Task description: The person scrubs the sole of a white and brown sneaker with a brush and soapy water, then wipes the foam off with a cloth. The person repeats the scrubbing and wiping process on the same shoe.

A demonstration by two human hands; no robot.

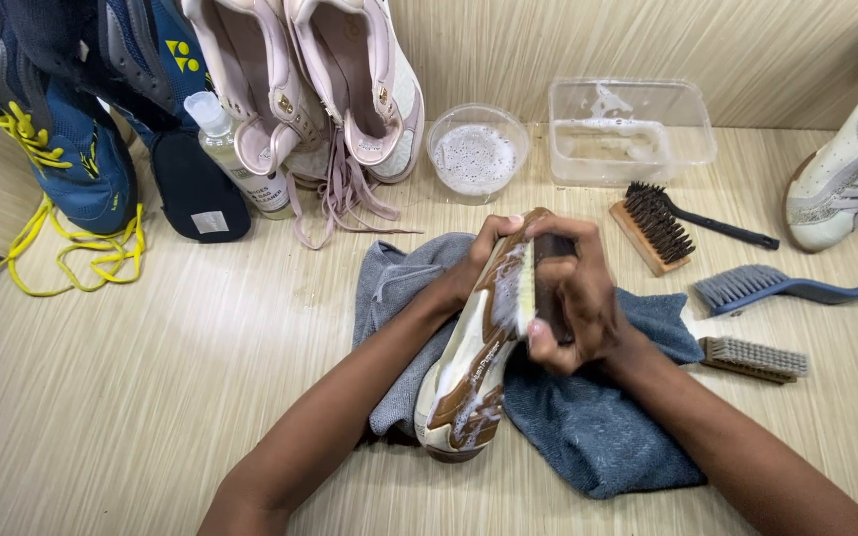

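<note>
A white sneaker with a brown sole (pixel 469 372) lies sole-up and soapy on a grey-blue cloth (pixel 598 427) in the middle of the table. My left hand (pixel 479 260) grips the shoe's far end from the left. My right hand (pixel 573 293) is shut on a dark wooden brush (pixel 540 283) with pale bristles, pressed against the foamy sole.
At the back lean blue sneakers with yellow laces (pixel 62 119) and pink sneakers (pixel 330 79), with a cleaner bottle (pixel 235 149) between. A bowl of foam (pixel 476 151), a clear tub (pixel 628 129), three spare brushes (pixel 652 226) (pixel 777 286) (pixel 752 357) and a white sneaker (pixel 851 169) sit right.
</note>
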